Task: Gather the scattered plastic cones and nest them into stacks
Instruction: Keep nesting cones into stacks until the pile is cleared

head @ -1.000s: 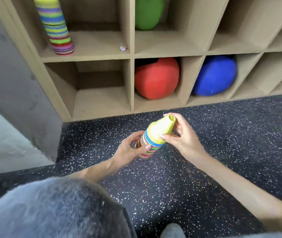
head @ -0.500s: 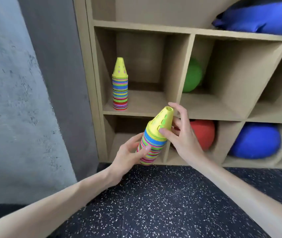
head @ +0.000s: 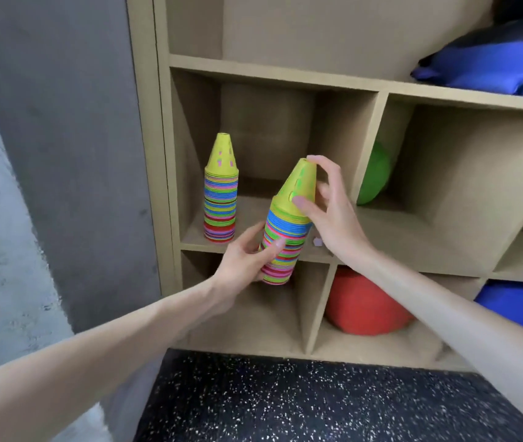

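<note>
I hold a tall stack of nested cones (head: 285, 231), many colours with a yellow cone on top, tilted to the right in front of the shelf unit. My left hand (head: 247, 256) grips its lower part. Around the yellow top my right hand (head: 327, 208) is closed, thumb in front. A second stack of cones (head: 221, 194), also topped in yellow, stands upright at the left of a shelf compartment, apart from the held stack.
The wooden shelf unit (head: 371, 90) has several open compartments. A green ball (head: 374, 173), a red ball (head: 365, 304) and blue cushions (head: 492, 65) lie in them. A grey wall (head: 56, 154) is on the left, speckled black floor (head: 317, 403) below.
My view has risen from the floor to the shelves. Both hands have carried the stack up and closer to the compartment with the other stack.
</note>
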